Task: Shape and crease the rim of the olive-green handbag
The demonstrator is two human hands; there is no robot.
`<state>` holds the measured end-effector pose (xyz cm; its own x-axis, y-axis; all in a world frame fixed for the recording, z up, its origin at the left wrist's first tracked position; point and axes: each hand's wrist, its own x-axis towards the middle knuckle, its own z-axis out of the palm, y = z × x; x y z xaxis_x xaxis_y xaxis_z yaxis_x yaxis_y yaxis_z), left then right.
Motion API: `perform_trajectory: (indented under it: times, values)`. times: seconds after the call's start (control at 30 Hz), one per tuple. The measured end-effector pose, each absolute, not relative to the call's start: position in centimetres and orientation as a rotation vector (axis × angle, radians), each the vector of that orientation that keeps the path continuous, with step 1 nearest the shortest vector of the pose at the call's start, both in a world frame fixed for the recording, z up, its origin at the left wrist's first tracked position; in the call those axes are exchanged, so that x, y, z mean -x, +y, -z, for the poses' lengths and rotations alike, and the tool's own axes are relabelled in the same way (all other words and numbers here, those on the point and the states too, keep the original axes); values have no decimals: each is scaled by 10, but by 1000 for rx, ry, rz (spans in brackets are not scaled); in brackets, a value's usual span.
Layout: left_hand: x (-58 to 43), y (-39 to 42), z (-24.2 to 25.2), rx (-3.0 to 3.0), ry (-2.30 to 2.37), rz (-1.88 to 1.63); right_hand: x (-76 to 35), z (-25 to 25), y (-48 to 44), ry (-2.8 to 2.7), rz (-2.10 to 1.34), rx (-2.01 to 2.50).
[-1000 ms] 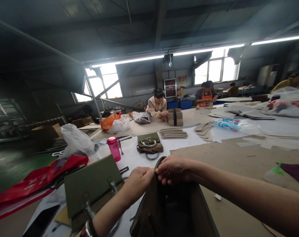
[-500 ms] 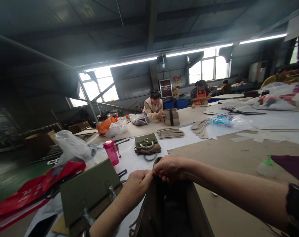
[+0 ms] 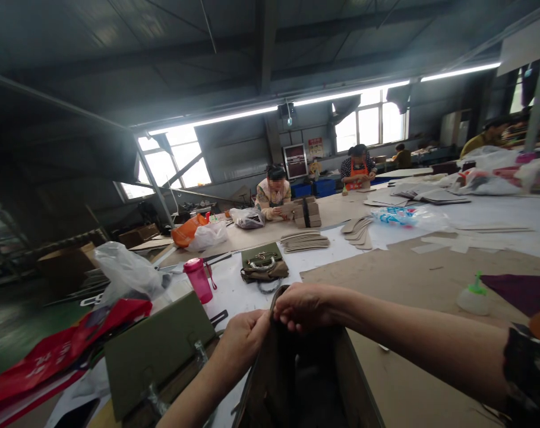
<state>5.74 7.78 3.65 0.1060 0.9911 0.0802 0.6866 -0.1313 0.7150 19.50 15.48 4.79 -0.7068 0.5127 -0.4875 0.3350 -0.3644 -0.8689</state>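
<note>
A dark olive-brown handbag (image 3: 359,380) stands close in front of me, its open top facing up and its inside in deep shadow. My left hand (image 3: 247,336) pinches the bag's far left upper edge, thumb on top. Right beside it, my right hand (image 3: 303,306) grips the same edge with curled fingers. The fingertips of both hands nearly meet there. To the left lies a green flap bag (image 3: 158,351) with plastic-wrapped handle parts, partly behind my left forearm. Farther off sits a smaller green handbag (image 3: 264,264) with a wrapped handle.
A pink bottle (image 3: 198,279) stands left of centre, near a red bag (image 3: 69,345) and clear plastic (image 3: 127,270). Stacked grey strips (image 3: 304,241) lie ahead. A glue bottle (image 3: 474,297) and purple piece (image 3: 517,291) are on the right. Two people work across the table.
The whole view has shifted slightly, so the table items appear a little farther left. Both hands keep their hold on the bag's edge, with hardly any movement.
</note>
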Motion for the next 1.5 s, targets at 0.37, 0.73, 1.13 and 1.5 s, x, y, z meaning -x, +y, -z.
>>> perform_trajectory:
  times: [0.37, 0.73, 1.13, 1.5]
  values:
    - [-59, 76, -38, -1855, 1549, -811, -202, -55, 148, -1740, -2256, 1079]
    - [-57, 78, -34, -1894, 1597, -789, -196, -49, 155, -1725, -2184, 1195]
    - [-56, 78, -34, -1902, 1567, -784, -203, -49, 155, -1747, -2207, 1082]
    - [-57, 78, -36, -1913, 1527, -851, -200, -44, 157, -1801, -2110, 1104]
